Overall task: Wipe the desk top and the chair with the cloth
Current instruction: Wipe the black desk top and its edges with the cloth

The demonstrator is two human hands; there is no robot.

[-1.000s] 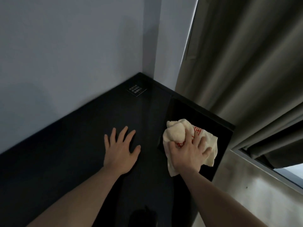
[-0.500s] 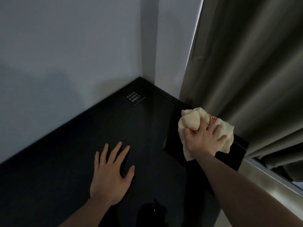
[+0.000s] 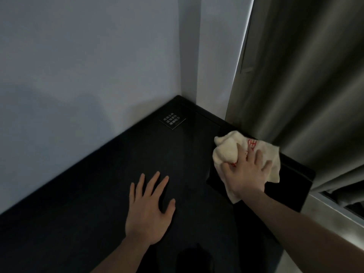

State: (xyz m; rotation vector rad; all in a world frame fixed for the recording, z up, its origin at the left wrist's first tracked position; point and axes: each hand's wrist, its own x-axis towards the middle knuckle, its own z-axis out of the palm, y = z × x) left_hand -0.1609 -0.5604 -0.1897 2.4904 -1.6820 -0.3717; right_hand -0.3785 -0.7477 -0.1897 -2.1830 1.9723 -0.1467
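Note:
The black desk top [image 3: 94, 194] fills the lower half of the view and runs into a wall corner. A cream cloth [image 3: 228, 152] with red printed marks lies bunched on the desk's right end. My right hand [image 3: 246, 174] presses down on the cloth, fingers spread over it and the thumb tucked at its bunched left part. My left hand [image 3: 149, 209] lies flat on the desk, fingers straight and spread, left of the cloth. No chair shows in this view.
A small black label with white writing [image 3: 172, 120] sits near the desk's far corner. Grey walls [image 3: 78, 75] border the desk at left and back. A grey curtain [image 3: 305, 85] hangs along the right edge, above a metal window ledge [image 3: 334, 211].
My right hand has pushed the cloth away from me along the desk's right edge, toward the curtain. My left hand stays flat on the desk.

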